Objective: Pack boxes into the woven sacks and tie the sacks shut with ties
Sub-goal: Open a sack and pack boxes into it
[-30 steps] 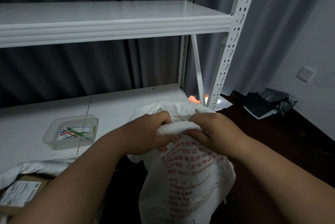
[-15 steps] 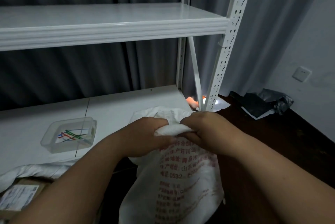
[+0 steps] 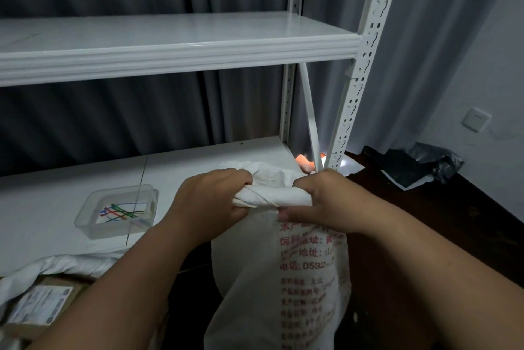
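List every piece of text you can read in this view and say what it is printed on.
"0532-": red print on the white woven sack, part of a phone line; digits after it are folded away.
"地址": red, same sack, the line above.
Other red lines on the sack: creased or blurred, unreadable.
Shipping label on the cardboard box: too small to read.

Left hand (image 3: 211, 198), right hand (image 3: 320, 202) grip sack (image 3: 273, 197) neck, seemingly rolled.

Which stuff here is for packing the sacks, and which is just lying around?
For the job:
woven sack, gripped by left hand and right hand
coloured ties in clear tray
labelled box

Lying about:
black bag
wall socket
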